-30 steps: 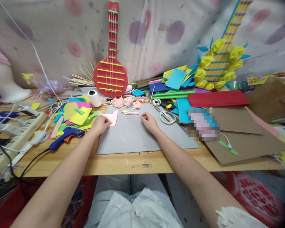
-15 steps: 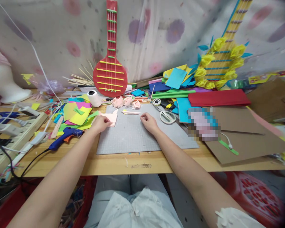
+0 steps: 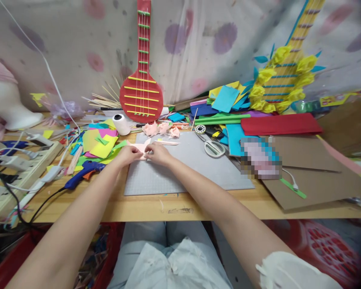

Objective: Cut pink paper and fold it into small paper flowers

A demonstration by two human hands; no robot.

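Observation:
A piece of pale pink paper lies over the left part of the grey cutting mat. My left hand pinches its left side, fingers closed. My right hand has its fingertips closed on the paper's right side, close beside the left hand; the fingers partly hide the paper. Just behind the right hand is a thin pale pink strip. Several crumpled pink paper flowers sit at the mat's back edge. White-handled scissors rest on the mat's right side.
A blue glue gun and a power strip with cables are on the left. Colored paper scraps lie behind my left hand. A red paper instrument stands at the back beside a thread spool. Brown cardboard lies right.
My right hand has moved left across the mat to the pink paper and now grips it beside my left hand. The whole view has shifted slightly.

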